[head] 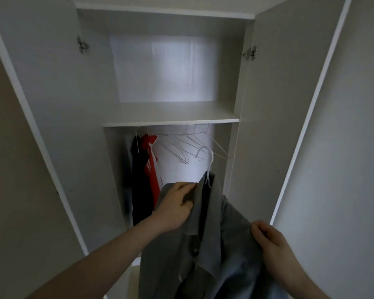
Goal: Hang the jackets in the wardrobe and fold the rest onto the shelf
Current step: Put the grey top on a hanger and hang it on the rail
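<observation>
A grey jacket (pixel 216 240) hangs in front of me on a white wire hanger (pixel 209 162), whose hook sticks up above the collar, apart from the rail. My left hand (pixel 177 203) grips the jacket's left shoulder near the collar. My right hand (pixel 272 244) pinches the fabric at the right shoulder. Inside the open wardrobe, a dark garment (pixel 138 180) and a red garment (pixel 151 165) hang at the left of the rail. The shelf (pixel 171 120) above the rail is bare.
Several bare wire hangers (pixel 186 147) hang at the middle and right of the rail. The left door (pixel 41 104) and right door (pixel 279 104) of the wardrobe stand open on either side. A second shelf edge (pixel 164 11) runs across higher up.
</observation>
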{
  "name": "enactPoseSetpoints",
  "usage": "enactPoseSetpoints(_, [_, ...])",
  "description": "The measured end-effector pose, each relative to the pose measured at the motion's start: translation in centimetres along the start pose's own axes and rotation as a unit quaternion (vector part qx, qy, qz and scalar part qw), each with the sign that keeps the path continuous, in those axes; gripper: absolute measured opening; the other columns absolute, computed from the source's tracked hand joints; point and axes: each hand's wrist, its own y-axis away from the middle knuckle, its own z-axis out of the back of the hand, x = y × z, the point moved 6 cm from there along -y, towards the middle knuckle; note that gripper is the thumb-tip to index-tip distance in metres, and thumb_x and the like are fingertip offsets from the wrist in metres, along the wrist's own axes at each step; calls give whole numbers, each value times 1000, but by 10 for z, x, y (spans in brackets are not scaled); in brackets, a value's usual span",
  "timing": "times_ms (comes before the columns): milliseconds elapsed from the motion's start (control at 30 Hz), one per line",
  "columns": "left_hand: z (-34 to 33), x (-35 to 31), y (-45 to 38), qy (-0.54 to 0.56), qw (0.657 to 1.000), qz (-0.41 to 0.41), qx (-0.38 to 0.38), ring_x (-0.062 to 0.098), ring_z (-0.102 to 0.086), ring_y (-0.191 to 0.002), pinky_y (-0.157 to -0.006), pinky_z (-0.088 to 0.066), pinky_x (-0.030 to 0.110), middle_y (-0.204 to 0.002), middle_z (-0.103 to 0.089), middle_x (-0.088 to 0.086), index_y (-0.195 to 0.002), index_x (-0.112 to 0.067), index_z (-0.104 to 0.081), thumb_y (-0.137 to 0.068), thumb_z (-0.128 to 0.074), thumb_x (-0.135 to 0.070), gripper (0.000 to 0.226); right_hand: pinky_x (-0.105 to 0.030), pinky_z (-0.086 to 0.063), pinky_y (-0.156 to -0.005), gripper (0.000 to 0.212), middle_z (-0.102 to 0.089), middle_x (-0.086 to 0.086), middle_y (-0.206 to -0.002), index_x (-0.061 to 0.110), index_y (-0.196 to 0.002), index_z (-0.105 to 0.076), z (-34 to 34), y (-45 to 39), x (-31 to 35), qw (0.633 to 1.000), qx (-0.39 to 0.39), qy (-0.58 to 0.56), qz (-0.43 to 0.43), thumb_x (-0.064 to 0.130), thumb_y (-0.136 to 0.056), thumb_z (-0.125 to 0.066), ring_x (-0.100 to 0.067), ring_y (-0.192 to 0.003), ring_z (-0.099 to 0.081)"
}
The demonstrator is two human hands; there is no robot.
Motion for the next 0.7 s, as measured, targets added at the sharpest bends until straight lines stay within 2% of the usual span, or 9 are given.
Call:
enactPoseSetpoints(67, [0,10,-21,82,996,23,35,10,-45,-138,-121,-34,32,-149,-50,-5,-153,-25,-48,-102,-51,-9,53,-36,-50,-81,26,-69,7,-81,27,-91,-68,-11,-20,5,999,-6,-38,0,40,-106,-51,-13,-82,-65])
enactPoseSetpoints(133, [-2,20,-43,111,991,44,53,13,-49,-138,-120,-38,40,-148,-54,-6,-152,-26,-48,-103,-52,-12,51,-25,-45,-71,31,-65,3,-74,25,-78,-68,-23,-42,15,995,-19,-101,9,20,-106,-55,-9,-74,-60])
enactPoseSetpoints(233, [-4,34,-80,106,991,55,53,11,-56,-129,-116,-43,42,-139,-60,-10,-147,-30,-53,-102,-55,-21,46,-34,-42,-73,30,-62,-15,-79,17,-77,-66,-44,-79,29,988,13,-152,16,16,-105,-55,-15,-75,-58])
enactPoseSetpoints(300, [-5,45,-107,98,991,62,60,10,-58,-126,-114,-45,41,-137,-61,-10,-146,-30,-53,-102,-56,-25,44,-37,-42,-74,30,-63,-19,-84,16,-78,-68,-54,-111,31,984,35,-175,15,16,-105,-55,-17,-78,-58])
enactPoseSetpoints(433, [6,77,-163,74,991,95,51,15,-58,-125,-111,-46,39,-135,-61,-4,-145,-24,-53,-99,-55,-13,47,-15,-49,-73,31,-76,5,-92,30,-88,-78,-72,-181,28,983,45,-179,13,15,-105,-56,-5,-87,-70])
enactPoseSetpoints(500, [18,93,-183,58,990,112,57,13,-61,-118,-103,-50,31,-128,-64,-3,-137,-23,-58,-96,-55,-10,43,-7,-48,-68,30,-76,10,-91,28,-90,-78,-83,-210,23,982,51,-180,-8,17,-106,-56,-2,-85,-70])
enactPoseSetpoints(600, [38,115,-210,29,990,125,54,-4,-67,-95,-80,-50,9,-114,-69,-6,-119,-35,-62,-96,-60,-12,33,-10,-49,-70,25,-75,13,-90,22,-97,-75,-104,-250,16,983,78,-166,-34,19,-108,-53,-5,-88,-70])
enactPoseSetpoints(633, [47,124,-220,19,991,130,38,-9,-67,-87,-77,-49,8,-111,-69,-5,-117,-38,-60,-95,-62,-11,35,-14,-49,-73,24,-75,11,-93,21,-99,-74,-110,-265,15,982,83,-163,-40,20,-109,-52,-9,-92,-69])
enactPoseSetpoints(700, [65,144,-237,-4,988,155,3,-5,-66,-82,-80,-52,18,-110,-68,0,-125,-37,-58,-93,-64,-11,42,-18,-49,-75,25,-74,10,-97,22,-99,-73,-122,-294,13,980,99,-164,-49,22,-109,-50,-13,-96,-68])
